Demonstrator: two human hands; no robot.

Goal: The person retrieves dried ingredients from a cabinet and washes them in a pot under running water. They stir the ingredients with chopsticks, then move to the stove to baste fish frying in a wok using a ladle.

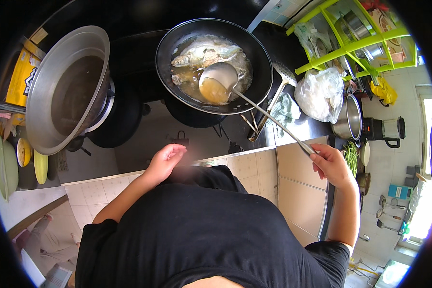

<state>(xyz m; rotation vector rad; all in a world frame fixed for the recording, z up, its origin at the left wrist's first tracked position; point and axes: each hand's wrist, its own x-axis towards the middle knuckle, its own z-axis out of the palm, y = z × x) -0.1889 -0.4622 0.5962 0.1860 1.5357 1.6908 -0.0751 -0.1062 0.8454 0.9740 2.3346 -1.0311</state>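
Observation:
My right hand [332, 165] is closed round the end of a long metal handle, that of a ladle [219, 76]. The ladle's bowl dips into a black wok [164, 79] on the stove and holds some yellowish liquid. Behind the bowl a whole fish [204, 52] lies in shallow, bubbling liquid, its head to the left. In front of the stove, near my body, my left hand [165, 162] hovers with loosely bent fingers and nothing in it.
A large metal basin [38, 108] of dark liquid stands left of the wok. A slotted skimmer [284, 74], a crumpled cloth [285, 109] and a plastic bag [320, 95] lie to the right, below a green rack [353, 45]. Far left are a yellow-green squash [41, 168] and other produce.

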